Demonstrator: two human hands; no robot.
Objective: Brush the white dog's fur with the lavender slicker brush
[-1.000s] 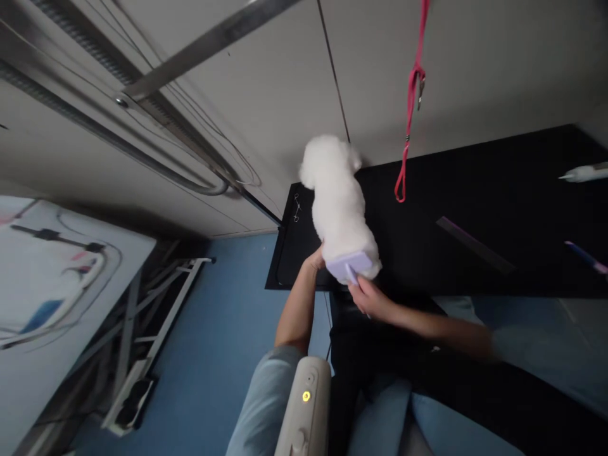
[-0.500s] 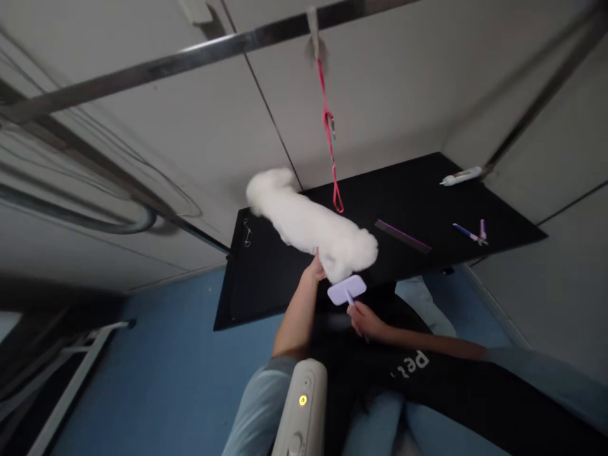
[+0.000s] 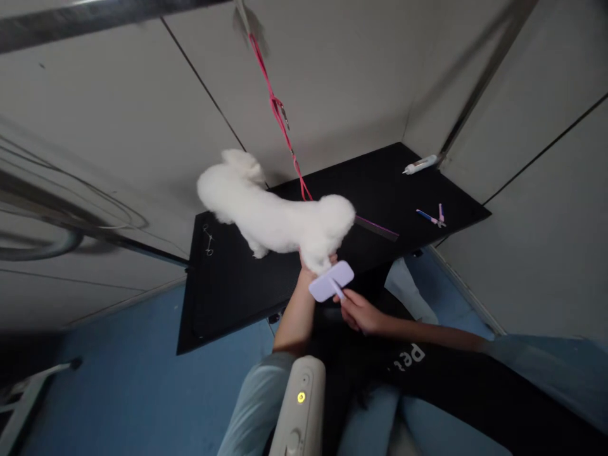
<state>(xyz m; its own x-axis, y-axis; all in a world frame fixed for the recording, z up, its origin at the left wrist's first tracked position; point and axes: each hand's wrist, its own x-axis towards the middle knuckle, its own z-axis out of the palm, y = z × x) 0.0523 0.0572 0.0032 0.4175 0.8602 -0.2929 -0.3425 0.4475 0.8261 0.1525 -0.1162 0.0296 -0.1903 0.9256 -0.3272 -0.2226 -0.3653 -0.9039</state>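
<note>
Gripping flat lilac brush (image 3: 327,283), right fingers (image 3: 350,309) clamped; left fingers (image 3: 334,258) against fluffy dog (image 3: 275,221), closure unclear.

The brush (image 3: 324,288) looks like smooth, matt plastic, while the coat of the white dog (image 3: 280,221) is soft and fluffy, without shine. The tabletop (image 3: 228,285) has a dull, even black surface, and the scissors (image 3: 209,239) on it look like bare metal. Overhead, the bar (image 3: 95,24) is glossy metal; the sleeve (image 3: 256,392) and apron (image 3: 456,386) are matt cloth.
</note>
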